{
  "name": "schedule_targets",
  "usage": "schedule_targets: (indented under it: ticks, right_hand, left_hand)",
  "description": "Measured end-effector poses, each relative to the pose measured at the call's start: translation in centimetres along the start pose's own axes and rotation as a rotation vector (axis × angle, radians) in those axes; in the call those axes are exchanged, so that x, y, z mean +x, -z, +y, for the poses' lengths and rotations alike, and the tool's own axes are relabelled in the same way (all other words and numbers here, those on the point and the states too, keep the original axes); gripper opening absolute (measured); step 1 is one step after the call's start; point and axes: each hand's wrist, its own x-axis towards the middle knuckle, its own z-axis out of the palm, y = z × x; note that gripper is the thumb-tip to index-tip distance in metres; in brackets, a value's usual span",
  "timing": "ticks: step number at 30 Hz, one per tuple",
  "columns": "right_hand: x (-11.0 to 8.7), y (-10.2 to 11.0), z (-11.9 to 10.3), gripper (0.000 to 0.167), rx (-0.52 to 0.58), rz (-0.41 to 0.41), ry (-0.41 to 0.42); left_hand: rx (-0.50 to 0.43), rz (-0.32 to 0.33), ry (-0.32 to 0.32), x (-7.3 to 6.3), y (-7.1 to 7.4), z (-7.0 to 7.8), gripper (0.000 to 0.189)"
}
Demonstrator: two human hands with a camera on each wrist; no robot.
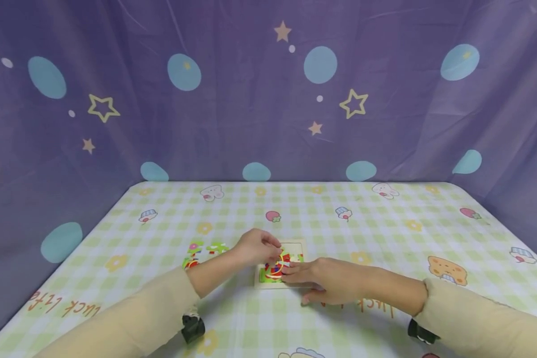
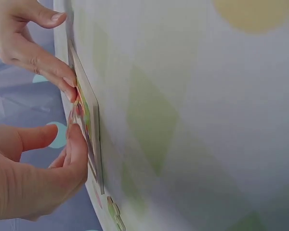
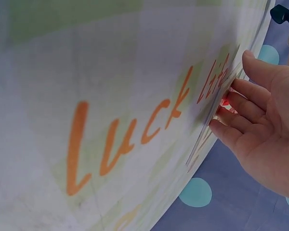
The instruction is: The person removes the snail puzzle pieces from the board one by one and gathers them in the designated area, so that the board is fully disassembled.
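Observation:
A small wooden puzzle board (image 1: pixel 263 286) lies on the table, its light frame around brightly coloured jigsaw pieces (image 1: pixel 275 272) in red, green and yellow. Over the board's left and upper part is my left hand (image 1: pixel 256 247), its bent fingertips at the pieces. The left wrist view shows the left thumb (image 2: pixel 38 136) held apart from those fingers. My right hand (image 1: pixel 328 279) reaches in from the right, its extended fingers resting on the board's right side. In the right wrist view, these fingers (image 3: pixel 238 122) touch the board's surface. Both hands hide part of the picture.
Loose jigsaw pieces lie left of the board, among them a pink-flowered one (image 1: pixel 195 246) and a green one (image 1: pixel 217 247); the left forearm partly covers this group. A checked tablecloth (image 1: pixel 367 228) covers the table, with a purple curtain (image 1: pixel 250 114) behind it.

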Motion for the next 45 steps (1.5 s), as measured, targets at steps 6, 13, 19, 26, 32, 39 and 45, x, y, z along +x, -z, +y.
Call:
schedule_targets:
  ticks: [6, 13, 19, 26, 32, 39, 45]
  right_hand:
    - [-0.1, 0.1, 0.0, 0.052, -0.004, 0.011, 0.003]
    - [0.1, 0.1, 0.1, 0.051, -0.010, 0.012, 0.016]
    - [0.0, 0.1, 0.1, 0.052, -0.010, 0.010, 0.006]
    - [0.0, 0.2, 0.2, 0.052, -0.009, 0.009, 0.002]
    - [0.0, 0.1, 0.2, 0.051, -0.007, 0.008, 0.004]
    - [-0.1, 0.0, 0.1, 0.051, 0.000, 0.009, 0.003]
    - [-0.1, 0.0, 0.0, 0.051, 0.015, 0.004, -0.004]
  left_hand:
    - [-0.099, -0.003, 0.063, 0.5, 0.0, -0.2, 0.013]
    - [-0.171, -0.016, 0.106, 0.6, 0.2, -0.4, 0.014]
    - [-0.198, -0.011, 0.105, 0.3, 0.3, -0.6, 0.013]
    - [-0.213, 0.029, 0.095, 0.5, 0.7, -0.9, 0.014]
    - [-0.228, 0.066, 0.084, 0.5, 1.9, -1.0, 0.018]
    - [-0.200, 0.067, 0.082, 0.1, 3.1, -1.3, 0.020]
    - [-0.160, 0.057, 0.086, -0.2, 4.3, -1.9, 0.021]
